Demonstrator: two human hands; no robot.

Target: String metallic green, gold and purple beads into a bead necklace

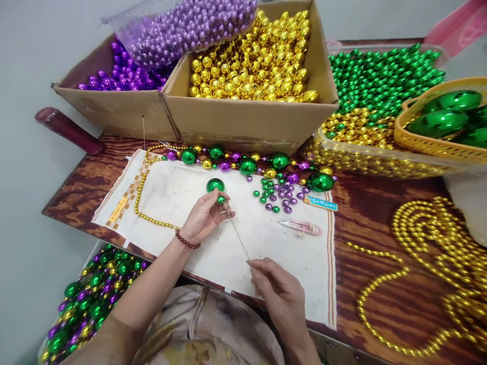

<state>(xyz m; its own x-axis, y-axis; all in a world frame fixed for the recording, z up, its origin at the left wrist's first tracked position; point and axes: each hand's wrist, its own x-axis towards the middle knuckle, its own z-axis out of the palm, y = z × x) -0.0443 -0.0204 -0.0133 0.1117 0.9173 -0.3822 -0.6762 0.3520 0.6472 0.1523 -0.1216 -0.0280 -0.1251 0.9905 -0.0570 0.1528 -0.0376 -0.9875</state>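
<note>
My left hand, wearing a bracelet of dark beads, is closed in a pinch on a small green bead. A large green bead sits just beyond its fingertips. From the left fingers a thin straight strand, either a needle or taut thread, runs down to my right hand. The right thumb and forefinger pinch its lower end. Under both hands lies a white cloth. Loose green and purple beads are scattered on the cloth, close to pink-handled snips.
A strung garland crosses the cloth's far side. Behind stand cardboard boxes of purple and gold beads. A tub and yellow basket are at right, above gold bead strands. A maroon bottle stands left.
</note>
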